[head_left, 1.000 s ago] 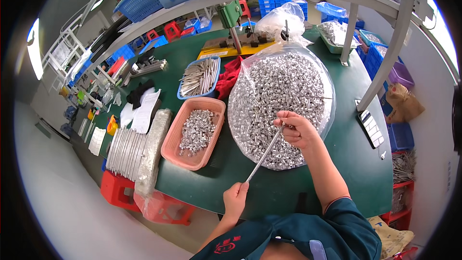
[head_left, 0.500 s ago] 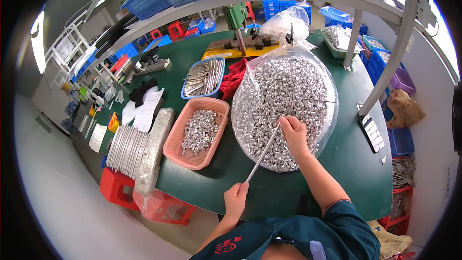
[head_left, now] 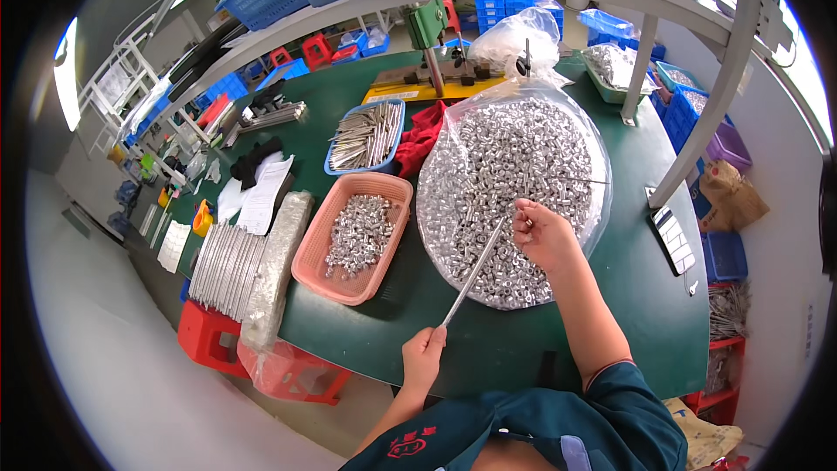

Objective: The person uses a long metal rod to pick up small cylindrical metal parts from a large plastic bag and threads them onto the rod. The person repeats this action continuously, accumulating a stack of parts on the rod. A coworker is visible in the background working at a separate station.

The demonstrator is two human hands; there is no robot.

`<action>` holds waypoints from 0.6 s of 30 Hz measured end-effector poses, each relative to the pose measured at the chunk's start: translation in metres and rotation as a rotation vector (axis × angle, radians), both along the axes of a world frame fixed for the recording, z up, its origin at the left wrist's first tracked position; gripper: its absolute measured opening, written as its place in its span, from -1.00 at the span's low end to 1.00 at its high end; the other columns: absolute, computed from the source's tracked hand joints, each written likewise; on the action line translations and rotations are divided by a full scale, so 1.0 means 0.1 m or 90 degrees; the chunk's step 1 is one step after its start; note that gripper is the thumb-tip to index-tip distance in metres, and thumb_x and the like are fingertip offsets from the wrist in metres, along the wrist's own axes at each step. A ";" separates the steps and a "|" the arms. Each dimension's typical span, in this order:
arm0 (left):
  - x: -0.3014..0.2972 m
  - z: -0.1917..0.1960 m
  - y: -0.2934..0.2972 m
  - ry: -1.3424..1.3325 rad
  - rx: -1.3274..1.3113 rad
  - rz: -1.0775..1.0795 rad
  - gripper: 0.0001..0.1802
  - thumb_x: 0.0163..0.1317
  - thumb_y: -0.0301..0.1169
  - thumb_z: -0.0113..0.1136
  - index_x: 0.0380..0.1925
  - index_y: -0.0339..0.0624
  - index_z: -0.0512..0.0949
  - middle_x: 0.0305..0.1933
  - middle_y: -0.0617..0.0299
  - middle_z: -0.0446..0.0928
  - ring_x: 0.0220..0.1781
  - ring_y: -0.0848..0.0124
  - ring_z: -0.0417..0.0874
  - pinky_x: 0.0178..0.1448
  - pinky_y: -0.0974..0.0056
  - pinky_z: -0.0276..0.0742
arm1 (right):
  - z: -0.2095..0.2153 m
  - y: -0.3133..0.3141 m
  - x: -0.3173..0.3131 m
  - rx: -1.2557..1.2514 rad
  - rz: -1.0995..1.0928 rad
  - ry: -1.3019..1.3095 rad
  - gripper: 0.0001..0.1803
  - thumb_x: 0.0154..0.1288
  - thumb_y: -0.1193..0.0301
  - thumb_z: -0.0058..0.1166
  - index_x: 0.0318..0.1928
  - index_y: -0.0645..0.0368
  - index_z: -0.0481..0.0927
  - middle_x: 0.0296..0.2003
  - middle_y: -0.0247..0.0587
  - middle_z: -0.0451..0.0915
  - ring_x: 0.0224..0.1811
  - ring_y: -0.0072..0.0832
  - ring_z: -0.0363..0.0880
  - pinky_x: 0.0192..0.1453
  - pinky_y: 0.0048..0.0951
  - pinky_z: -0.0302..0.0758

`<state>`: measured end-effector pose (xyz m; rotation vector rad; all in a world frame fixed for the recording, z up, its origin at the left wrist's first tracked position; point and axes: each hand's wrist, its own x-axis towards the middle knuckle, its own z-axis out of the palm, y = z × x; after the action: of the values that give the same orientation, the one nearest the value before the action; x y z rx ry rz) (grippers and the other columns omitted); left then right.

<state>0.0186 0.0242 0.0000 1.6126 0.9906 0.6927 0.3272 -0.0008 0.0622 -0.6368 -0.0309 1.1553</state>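
Observation:
My left hand [head_left: 422, 356], low in the view near the table's front edge, grips the lower end of a slim silver metal rod [head_left: 473, 281]. The rod slants up and to the right over a large clear plastic bag [head_left: 602, 153] spread wide on the table. Inside it lies a heap of small silver metal sleeves [head_left: 532, 150]. Just right of the rod's upper tip, my right hand [head_left: 547, 235] hovers over the heap with thumb and fingers curled together. Whatever small piece is between them is too small to make out.
Left of the bag stand a pink basket [head_left: 304, 262] of small metal pieces and a blue tray [head_left: 329, 161] of thin rods, beside a red cloth [head_left: 420, 135]. Further left lie several long rods [head_left: 228, 270]. A shelf post [head_left: 697, 135] rises at right, near a phone [head_left: 673, 240].
My right hand has come off the rod's upper tip and shifted slightly right, its fingers now curled apart from the rod. My left hand keeps its grip, nearly in place.

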 end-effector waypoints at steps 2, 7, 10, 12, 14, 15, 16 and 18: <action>-0.01 -0.02 -0.01 0.004 0.016 0.004 -0.60 0.35 -0.26 0.16 -0.61 -0.28 0.47 -0.68 0.39 0.27 -0.57 0.65 0.23 -0.50 0.40 0.16 | 0.12 0.04 -0.03 0.006 -0.034 0.178 -0.82 0.39 0.49 -0.02 -0.07 0.30 0.46 -0.32 -0.23 0.46 -0.33 -0.50 0.47 -0.37 -0.56 0.41; -0.02 -0.04 0.00 -0.018 -0.005 0.011 -0.61 0.35 -0.27 0.16 -0.61 -0.27 0.46 -0.68 0.40 0.27 -0.57 0.65 0.22 -0.51 0.40 0.15 | 0.24 0.00 -0.21 -0.018 -0.064 0.151 -0.73 0.39 0.55 -0.08 0.06 0.36 0.40 -0.07 -0.04 0.43 0.00 -0.28 0.45 0.08 -0.28 0.50; -0.02 -0.03 0.00 -0.013 -0.006 0.013 -0.60 0.35 -0.27 0.17 -0.62 -0.27 0.45 -0.68 0.40 0.26 -0.57 0.65 0.20 -0.51 0.40 0.14 | 0.10 0.01 -0.24 0.036 -0.022 0.046 -0.66 0.39 0.60 -0.16 0.15 0.40 0.35 -0.03 0.03 0.42 -0.01 -0.24 0.48 0.11 -0.26 0.53; -0.02 -0.02 -0.01 -0.010 -0.004 0.013 -0.60 0.35 -0.27 0.16 -0.62 -0.27 0.44 -0.69 0.40 0.25 -0.57 0.65 0.20 -0.51 0.39 0.14 | -0.02 0.04 -0.19 0.057 0.006 0.015 -0.62 0.38 0.65 -0.23 0.19 0.41 0.31 0.03 0.09 0.46 -0.02 -0.25 0.54 0.08 -0.32 0.58; -0.02 -0.01 -0.01 -0.014 -0.002 0.016 -0.60 0.36 -0.27 0.16 -0.62 -0.27 0.44 -0.69 0.40 0.24 -0.57 0.65 0.19 -0.51 0.39 0.13 | -0.01 0.07 -0.18 0.053 0.009 -0.013 -0.63 0.38 0.66 -0.24 0.17 0.41 0.32 0.02 0.08 0.50 -0.05 -0.28 0.58 0.03 -0.35 0.62; -0.02 -0.02 -0.01 -0.013 0.000 0.015 -0.60 0.36 -0.27 0.16 -0.62 -0.28 0.44 -0.69 0.40 0.24 -0.57 0.65 0.18 -0.51 0.39 0.12 | -0.02 0.07 -0.17 0.037 0.007 -0.034 -0.66 0.39 0.65 -0.22 0.15 0.39 0.34 0.00 0.07 0.52 -0.07 -0.30 0.60 -0.02 -0.36 0.62; -0.03 -0.03 0.00 -0.012 0.005 0.013 -0.59 0.36 -0.27 0.16 -0.62 -0.28 0.44 -0.69 0.40 0.24 -0.57 0.65 0.18 -0.51 0.39 0.12 | -0.04 0.07 -0.16 0.023 0.005 -0.055 -0.68 0.39 0.63 -0.21 0.13 0.37 0.36 -0.02 0.05 0.54 -0.10 -0.32 0.61 -0.06 -0.37 0.63; -0.03 -0.03 0.00 -0.010 0.009 0.011 -0.59 0.36 -0.27 0.16 -0.63 -0.28 0.43 -0.69 0.40 0.23 -0.57 0.65 0.18 -0.52 0.39 0.12 | -0.03 0.07 -0.13 0.004 0.001 -0.085 -0.72 0.40 0.61 -0.16 0.09 0.33 0.40 -0.06 0.01 0.58 -0.16 -0.38 0.63 -0.14 -0.41 0.63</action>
<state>0.0158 0.0245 -0.0033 1.6093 0.9916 0.7250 0.3140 0.0063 0.0592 -0.7073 -0.1482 1.1128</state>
